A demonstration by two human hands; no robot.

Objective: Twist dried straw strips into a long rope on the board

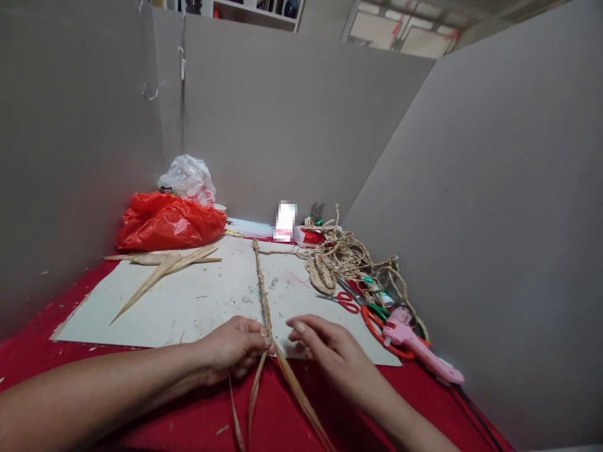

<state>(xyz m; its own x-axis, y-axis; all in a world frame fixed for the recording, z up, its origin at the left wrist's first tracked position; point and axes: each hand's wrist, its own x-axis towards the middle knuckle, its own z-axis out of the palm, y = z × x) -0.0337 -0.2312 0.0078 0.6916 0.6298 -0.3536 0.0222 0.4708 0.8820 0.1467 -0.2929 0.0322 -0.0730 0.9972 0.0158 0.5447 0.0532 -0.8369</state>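
My left hand point(238, 348) is closed in a pinch on the lower end of a braid point(262, 285) of dried husk or straw. The braid runs away from me across the white board point(188, 301). Below the pinch, loose flat strands point(299, 392) fan out over the red cloth. Just right of the braid, my right hand point(325, 345) hovers with fingers loosely bent and apart from the strands, with nothing visible in it. Loose dried husk strips point(164, 270) lie on the board's far left part.
A red plastic bag point(172, 223) sits at the back left. On the right are a heap of braided cord point(346, 251), red-handled scissors point(346, 302), orange-handled shears point(377, 333) and a pink glue gun point(405, 333). Grey partitions point(282, 119) enclose the red-covered table point(141, 389).
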